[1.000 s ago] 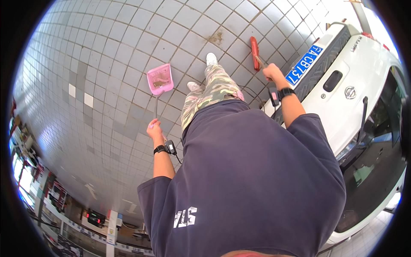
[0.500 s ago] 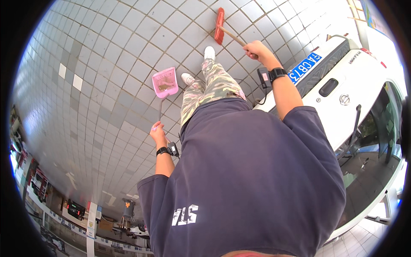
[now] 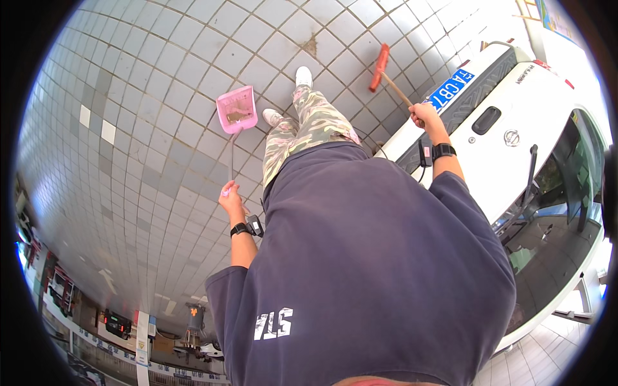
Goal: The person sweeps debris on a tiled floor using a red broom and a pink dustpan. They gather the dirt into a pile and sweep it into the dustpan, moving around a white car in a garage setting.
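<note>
My left hand [image 3: 230,196] is closed round the thin handle of a pink long-handled dustpan [image 3: 226,114]. The pan rests on or just over the tiles left of my shoes, with brownish debris inside it. My right hand [image 3: 426,117] grips the wooden handle of a broom with a red head [image 3: 380,67]. The broom head is out to the right of my feet, close to the floor; I cannot tell if it touches. A small patch of brown dirt [image 3: 310,45] lies on the tiles ahead of my right shoe [image 3: 304,77].
A white vehicle [image 3: 499,151] stands close on my right, its rear bumper near my right hand. Grey and white floor tiles [image 3: 161,83] spread ahead and to the left. Behind on the left are a white post [image 3: 142,341] and grey-and-orange equipment [image 3: 193,318].
The broom has swung right and nearer to me with my right hand, uncovering the dirt patch. The dustpan has shifted slightly left and forward.
</note>
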